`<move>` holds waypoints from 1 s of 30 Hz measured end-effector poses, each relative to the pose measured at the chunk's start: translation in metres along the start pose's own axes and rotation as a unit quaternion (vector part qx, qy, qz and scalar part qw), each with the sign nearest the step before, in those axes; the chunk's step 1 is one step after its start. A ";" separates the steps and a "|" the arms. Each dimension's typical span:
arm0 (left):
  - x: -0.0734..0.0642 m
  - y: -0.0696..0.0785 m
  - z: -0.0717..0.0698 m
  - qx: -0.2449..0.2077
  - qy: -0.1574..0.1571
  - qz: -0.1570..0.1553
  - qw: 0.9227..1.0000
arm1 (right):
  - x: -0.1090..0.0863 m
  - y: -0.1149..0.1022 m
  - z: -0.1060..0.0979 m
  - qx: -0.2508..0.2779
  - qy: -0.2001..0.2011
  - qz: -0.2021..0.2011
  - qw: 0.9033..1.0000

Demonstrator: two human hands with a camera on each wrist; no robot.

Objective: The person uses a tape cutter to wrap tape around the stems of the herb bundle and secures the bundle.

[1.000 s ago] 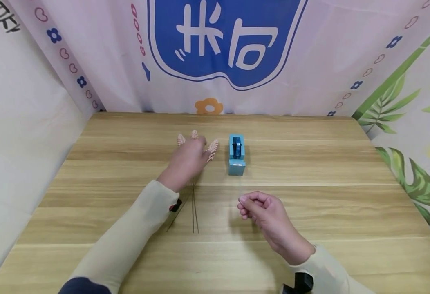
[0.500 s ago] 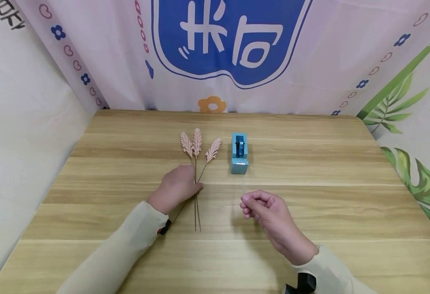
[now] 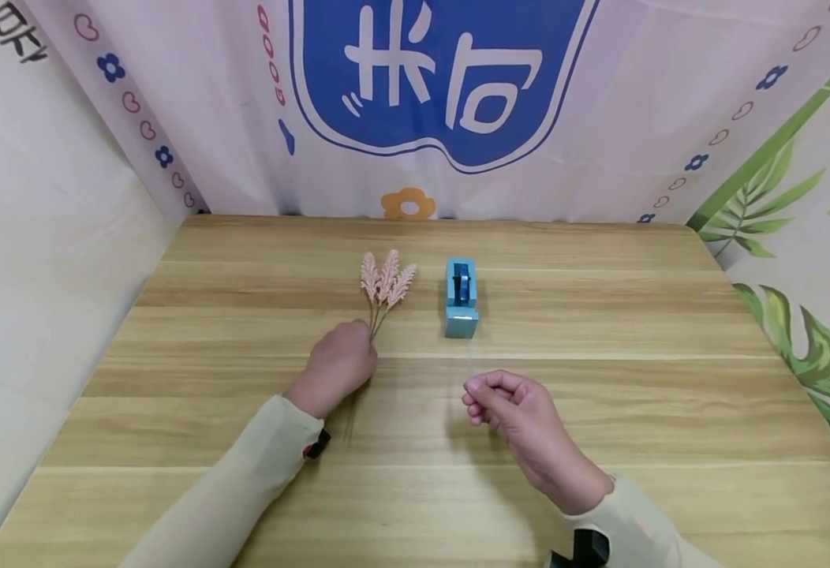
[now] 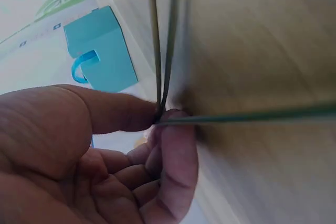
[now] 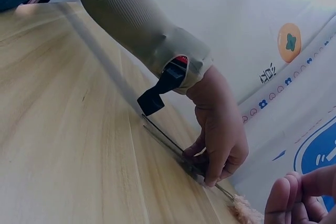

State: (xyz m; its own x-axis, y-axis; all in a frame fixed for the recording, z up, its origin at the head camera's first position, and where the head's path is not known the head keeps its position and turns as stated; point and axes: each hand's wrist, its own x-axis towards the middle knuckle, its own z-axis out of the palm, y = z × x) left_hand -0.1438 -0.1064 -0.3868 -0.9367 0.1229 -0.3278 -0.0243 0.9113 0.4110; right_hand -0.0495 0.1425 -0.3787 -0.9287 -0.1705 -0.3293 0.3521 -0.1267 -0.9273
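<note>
Three artificial flower sprigs (image 3: pixel 389 276) with pink, feathery heads lie bunched on the table, heads pointing away from me. My left hand (image 3: pixel 337 364) pinches their thin stems (image 4: pixel 168 40) between thumb and forefinger, as the left wrist view shows; one stem angles off from the other two. To the right stands a light blue tape dispenser (image 3: pixel 461 322) with a blue roll core. A faint strip of clear tape (image 3: pixel 469 359) runs from its front to my right hand (image 3: pixel 517 418), which pinches the end between thumb and forefinger above the table.
The wooden table (image 3: pixel 600 315) reaches back to a printed curtain (image 3: pixel 642 95) with a blue emblem. Patterned cloth (image 3: pixel 791 347) hangs along the right side, and white cloth (image 3: pixel 53 197) along the left.
My left hand has come back from the flower heads to the stems and gathered them, so the spread sprigs now lie closer together. My right hand has stayed in place.
</note>
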 end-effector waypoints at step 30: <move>-0.051 -0.064 -0.027 -0.096 0.198 0.154 0.963 | 0.000 0.002 0.000 0.008 -0.001 -0.008 1.000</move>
State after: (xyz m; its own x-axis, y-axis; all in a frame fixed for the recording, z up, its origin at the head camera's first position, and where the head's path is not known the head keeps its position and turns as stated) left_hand -0.1040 -0.1816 -0.3729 -0.9687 0.1816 0.1694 0.2475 0.7620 0.5984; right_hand -0.0486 0.1426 -0.3804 -0.9342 -0.1695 -0.3139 0.3388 -0.1454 -0.9296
